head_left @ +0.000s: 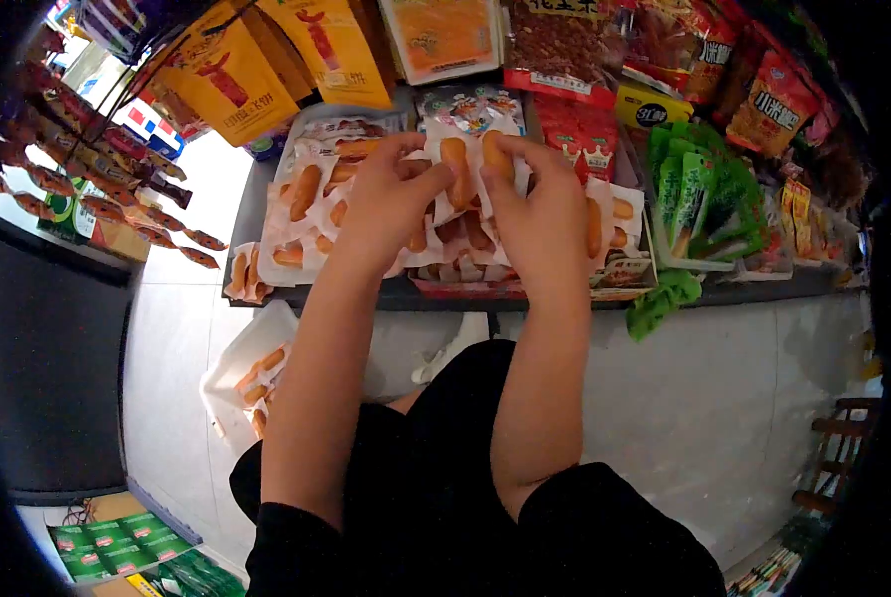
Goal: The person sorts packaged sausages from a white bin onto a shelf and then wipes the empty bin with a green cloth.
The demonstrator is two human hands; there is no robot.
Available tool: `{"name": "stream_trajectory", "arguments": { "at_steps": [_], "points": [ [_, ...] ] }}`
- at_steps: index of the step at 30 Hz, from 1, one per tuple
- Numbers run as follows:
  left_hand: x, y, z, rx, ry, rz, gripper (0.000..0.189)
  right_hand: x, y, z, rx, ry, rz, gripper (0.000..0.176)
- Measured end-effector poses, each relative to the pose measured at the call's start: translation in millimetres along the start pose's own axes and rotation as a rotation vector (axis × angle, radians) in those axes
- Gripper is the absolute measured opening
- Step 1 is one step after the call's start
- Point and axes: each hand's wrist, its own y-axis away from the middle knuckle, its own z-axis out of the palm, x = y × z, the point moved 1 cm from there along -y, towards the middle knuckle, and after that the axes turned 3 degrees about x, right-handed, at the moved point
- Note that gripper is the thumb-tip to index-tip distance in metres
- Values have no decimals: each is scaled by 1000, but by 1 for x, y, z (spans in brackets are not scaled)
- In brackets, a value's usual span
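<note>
Widest of all: dark shelf (251,214), loaded with snack goods from left edge to right edge. Across its middle, reaching down to the front edge, heap of white-wrapped sausages (306,199), the wrappers overlapping and spilling a little past the left front corner. Along the back edge, toward the left, yellow bags (222,80) propped upright and leaning. Near the right edge, green packets (704,194) standing close together in an open box. Between those and the yellow bags, at the back, red packets (580,134) lying flat. Under the left front corner, down on the floor, white bag (236,363) with more sausages inside.

Over the middle of the heap, left hand (386,204) and right hand (545,219), side by side, both grasping one sausage packet (460,169). Left hand: fingers curled around the packet's left side. Right hand: fingertips pinched on its upper right part. Packet itself: between the two hands, above the heap at the shelf's middle, closer to the back edge than to the front; touching the heap underneath or lifted clear of it, cannot tell.

Smaller again: green bag (665,298), drooping over the front edge, right of the middle.
</note>
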Motion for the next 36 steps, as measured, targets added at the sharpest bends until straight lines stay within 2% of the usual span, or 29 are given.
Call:
{"name": "stream_trajectory", "arguments": {
  "at_steps": [3, 6, 8, 9, 11, 15, 17, 18, 20, 24, 26, 27, 28, 29, 30, 32, 34, 36],
  "points": [
    [-2, -11, 8, -55, -64, 5, 42, 6, -1, 2, -1, 35, 109, 27],
    [-4, -20, 7, -132, -150, -86, 52, 9, -2, 3, -16, 97, 109, 25],
    [-2, -25, 5, -41, -378, 49, 51, 7, -2, -1, -33, 151, 92, 23],
    [-7, -27, 4, -42, -380, 48, 51, 6, -2, -3, -49, 206, 69, 22],
    [-15, -31, 1, 55, -401, 247, 40, 12, -1, -1, -26, 222, 49, 21],
    [-17, -29, -3, 87, -539, 250, 35, 13, 0, -3, -19, 269, 44, 21],
    [-19, -28, -4, 110, -716, 474, 30, 14, 0, -3, -9, 267, 44, 21],
    [-18, -26, -3, 112, -716, 475, 30, 14, 0, -2, 1, 266, 43, 21],
    [-14, -21, -2, 113, -716, 348, 21, 14, -1, -2, -5, 244, 26, 22],
    [-12, -17, -7, 88, -714, 371, 19, 13, -1, -2, -13, 257, 13, 22],
    [-9, -16, -9, 129, -710, 491, 19, 6, -3, -5, 2, 242, 46, 21],
    [-5, -13, -11, 131, -709, 490, 19, 3, -4, -7, 19, 228, 80, 20],
    [0, -8, -15, 131, -660, 404, 19, 2, -4, -8, 16, 230, 79, 20],
    [4, -3, -19, 131, -610, 319, 20, 1, -5, -9, 77, 172, 62, 19],
    [-1, 1, -26, 131, -607, 316, 20, 1, -5, -10, 136, 115, 45, 17],
    [-12, 7, -52, 142, -422, 376, 18, 1, -7, -7, 150, 18, 54, 16],
    [-22, 25, -83, 150, -212, 350, 17, -5, -5, 0, 164, -75, 66, 15],
    [-39, 45, -128, 242, -279, 339, 16, -27, 3, 13, 82, -387, 77, 12]
  ]
}}
